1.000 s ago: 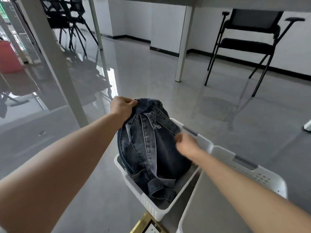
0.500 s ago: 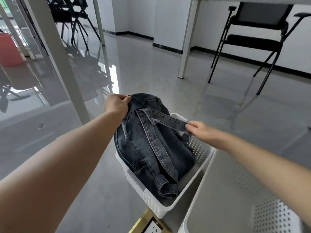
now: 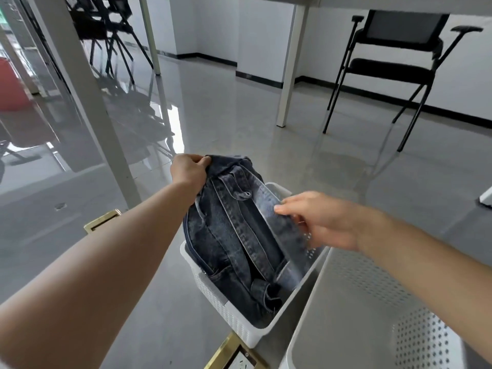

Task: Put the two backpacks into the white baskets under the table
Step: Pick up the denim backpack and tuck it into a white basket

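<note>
A dark denim backpack (image 3: pixel 234 235) stands tilted in the left white basket (image 3: pixel 229 315), its top sticking out above the rim. My left hand (image 3: pixel 187 171) grips the backpack's top edge. My right hand (image 3: pixel 316 219) pinches one of its shoulder straps on the right side, over the basket's far corner. A second white basket (image 3: pixel 346 310) sits right beside it at the lower right, with nothing inside. No second backpack is in view.
A white table leg (image 3: pixel 87 102) rises just left of my left arm, another (image 3: pixel 290 67) stands farther back. A black chair (image 3: pixel 394 65) is at the back right. Two brass floor sockets (image 3: pixel 102 221) (image 3: pixel 237 355) lie near the basket.
My right hand moved from the backpack's middle out to the right and took hold of a shoulder strap. The left hand kept its grip on the top.
</note>
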`<state>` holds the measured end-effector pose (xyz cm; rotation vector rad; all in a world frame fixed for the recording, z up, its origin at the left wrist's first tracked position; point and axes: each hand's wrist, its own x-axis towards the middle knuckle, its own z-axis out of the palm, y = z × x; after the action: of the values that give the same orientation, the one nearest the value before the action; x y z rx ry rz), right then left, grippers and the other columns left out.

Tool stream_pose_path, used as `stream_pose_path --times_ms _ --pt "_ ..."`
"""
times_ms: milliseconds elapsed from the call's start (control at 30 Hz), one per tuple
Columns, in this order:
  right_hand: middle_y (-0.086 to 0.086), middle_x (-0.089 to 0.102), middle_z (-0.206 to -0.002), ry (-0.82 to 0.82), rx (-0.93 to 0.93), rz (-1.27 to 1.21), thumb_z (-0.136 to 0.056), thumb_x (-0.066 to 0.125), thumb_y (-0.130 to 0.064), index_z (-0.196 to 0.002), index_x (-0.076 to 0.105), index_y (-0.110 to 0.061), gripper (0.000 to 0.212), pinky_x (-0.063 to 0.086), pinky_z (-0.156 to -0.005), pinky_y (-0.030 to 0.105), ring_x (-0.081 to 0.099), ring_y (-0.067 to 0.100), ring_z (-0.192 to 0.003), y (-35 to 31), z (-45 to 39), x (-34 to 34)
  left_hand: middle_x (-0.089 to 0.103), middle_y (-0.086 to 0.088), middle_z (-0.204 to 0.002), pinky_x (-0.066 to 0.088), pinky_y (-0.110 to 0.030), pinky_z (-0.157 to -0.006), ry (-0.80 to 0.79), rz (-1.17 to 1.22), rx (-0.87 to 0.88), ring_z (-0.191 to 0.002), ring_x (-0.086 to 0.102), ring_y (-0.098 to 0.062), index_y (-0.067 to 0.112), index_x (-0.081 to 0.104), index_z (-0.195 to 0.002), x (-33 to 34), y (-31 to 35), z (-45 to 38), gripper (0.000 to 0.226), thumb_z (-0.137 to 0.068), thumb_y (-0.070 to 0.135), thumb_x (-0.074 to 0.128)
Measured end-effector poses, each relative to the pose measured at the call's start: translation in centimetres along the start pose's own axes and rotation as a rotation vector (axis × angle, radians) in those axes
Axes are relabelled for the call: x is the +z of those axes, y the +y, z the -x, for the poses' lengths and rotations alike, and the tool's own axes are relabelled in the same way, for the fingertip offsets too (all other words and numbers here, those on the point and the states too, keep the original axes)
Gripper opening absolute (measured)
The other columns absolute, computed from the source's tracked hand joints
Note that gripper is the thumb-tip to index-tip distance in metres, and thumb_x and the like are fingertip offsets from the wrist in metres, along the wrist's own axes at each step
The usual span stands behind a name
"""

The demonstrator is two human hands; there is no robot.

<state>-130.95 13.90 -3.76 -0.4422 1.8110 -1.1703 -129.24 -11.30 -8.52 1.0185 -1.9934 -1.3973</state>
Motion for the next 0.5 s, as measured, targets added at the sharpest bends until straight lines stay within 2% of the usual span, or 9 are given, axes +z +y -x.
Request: stream_pose_path --times_ms 67,133,167,233,300,367,400,433,500 --pt "-0.005 0.032 -0.057 -0.061 -0.083 -0.091 -0.098 0.049 -0.015 -0.07 0.049 -0.022 0.029 0.032 -0.056 0.027 0.024 0.013 -0.055 0.1 0.0 -1.4 0.075 -0.013 -0.094 0.055 -0.044 -0.092 -0.002 0.001 -0.008 -0.09 0.069 -0.032 0.01 0.075 -0.103 -0.1 -0.1 -0.1 0.025 -0.09 0.027 0.063" --pt "-0.004 0.037 -0.058 0.003 -0.199 -0.169 -0.099 0.047 -0.015 -0.081 0.053 -0.018 0.019 0.033 -0.054 0.025 0.027 0.012 -0.055 0.1 -0.3 -2.6 0.075 -0.014 -0.095 0.055 -0.045 -0.092 0.001 0.002 -0.016 -0.091 0.069 -0.032 0.009 0.075 -0.104 -0.1 -0.1 -0.2 0.025 -0.09 0.027 0.063" --pt "-0.003 0.046 -0.063 0.064 -0.244 -0.072 -0.099 0.048 -0.019 -0.087 0.056 -0.016 0.015 0.037 -0.057 0.026 0.038 0.012 -0.058 0.5 -0.6 -2.9 0.075 -0.014 -0.096 0.055 -0.044 -0.092 0.005 -0.001 -0.019 -0.091 0.068 -0.032 0.009 0.074 -0.105 -0.2 -0.2 -0.3 0.026 -0.091 0.027 0.062" --pt "-0.004 0.066 -0.088 0.097 -0.208 0.305 -0.097 0.052 -0.029 -0.101 0.063 -0.014 0.019 0.047 -0.074 0.029 0.06 0.015 -0.081 2.1 -1.4 -3.5 0.075 -0.014 -0.097 0.055 -0.044 -0.092 0.006 -0.008 -0.019 -0.092 0.068 -0.032 0.009 0.074 -0.106 -0.2 -0.3 -0.3 0.026 -0.091 0.027 0.062" --pt "-0.004 0.07 -0.107 -0.069 -0.005 0.629 -0.093 0.057 -0.036 -0.11 0.065 -0.016 0.027 0.052 -0.088 0.03 0.066 0.012 -0.098 3.9 -1.9 -3.6 0.074 -0.014 -0.097 0.055 -0.044 -0.092 0.005 -0.018 -0.021 -0.092 0.068 -0.033 0.009 0.074 -0.106 -0.3 -0.5 -0.3 0.026 -0.091 0.027 0.062" --pt "-0.004 0.068 -0.087 -0.134 0.148 0.888 -0.091 0.057 -0.039 -0.091 0.063 -0.014 0.025 0.051 -0.071 0.025 0.065 0.008 -0.074 5.1 -2.7 -3.9 0.074 -0.016 -0.096 0.055 -0.045 -0.091 0.0 -0.045 -0.031 -0.091 0.068 -0.035 0.008 0.074 -0.105 -0.5 -0.6 -0.4 0.027 -0.092 0.028 0.061" --pt "-0.002 0.062 -0.077 -0.065 0.149 1.007 -0.091 0.057 -0.038 -0.081 0.057 -0.013 0.027 0.045 -0.062 0.026 0.06 0.01 -0.065 5.4 -3.5 -4.3 0.074 -0.017 -0.095 0.055 -0.046 -0.091 -0.009 -0.055 -0.041 -0.091 0.068 -0.036 0.007 0.074 -0.104 -0.7 -0.6 -0.4 0.028 -0.092 0.029 0.06" --pt "0.003 0.059 -0.076 0.049 0.119 1.094 -0.09 0.057 -0.036 -0.079 0.053 -0.012 0.027 0.042 -0.06 0.029 0.057 0.015 -0.067 5.3 -4.4 -4.6 0.074 -0.018 -0.094 0.056 -0.047 -0.09 -0.027 -0.054 -0.055 -0.091 0.068 -0.038 0.008 0.074 -0.102 -0.8 -0.4 -0.3 0.028 -0.092 0.03 0.06" --pt "0.015 0.064 -0.098 0.265 0.021 1.062 -0.089 0.059 -0.027 -0.095 0.055 -0.004 0.024 0.049 -0.074 0.036 0.063 0.027 -0.089 4.6 -6.5 -4.6 0.074 -0.021 -0.095 0.057 -0.049 -0.087 -0.083 -0.016 -0.076 -0.089 0.07 -0.037 0.011 0.073 -0.096 -0.8 0.0 0.3 0.026 -0.092 0.033 0.059"
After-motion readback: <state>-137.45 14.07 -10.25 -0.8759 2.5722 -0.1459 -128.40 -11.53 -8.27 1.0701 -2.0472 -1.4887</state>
